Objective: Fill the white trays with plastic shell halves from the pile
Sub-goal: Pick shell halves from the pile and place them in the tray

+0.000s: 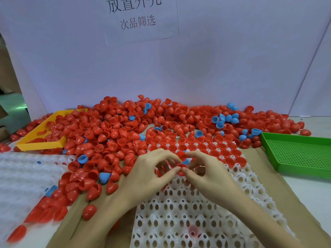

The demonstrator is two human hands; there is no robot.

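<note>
You are facing a white paper sign (pixel 141 17) reading "放置外壳", top edge cropped, with "次品筛选" beneath

Left hand (pixel 152 173) and right hand (pixel 208 171) close together, fingers curled, fingertips meeting, forearms converging

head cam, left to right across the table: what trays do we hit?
Translucent white tray → yellow tray → white tray under the hands → green tray.
</note>
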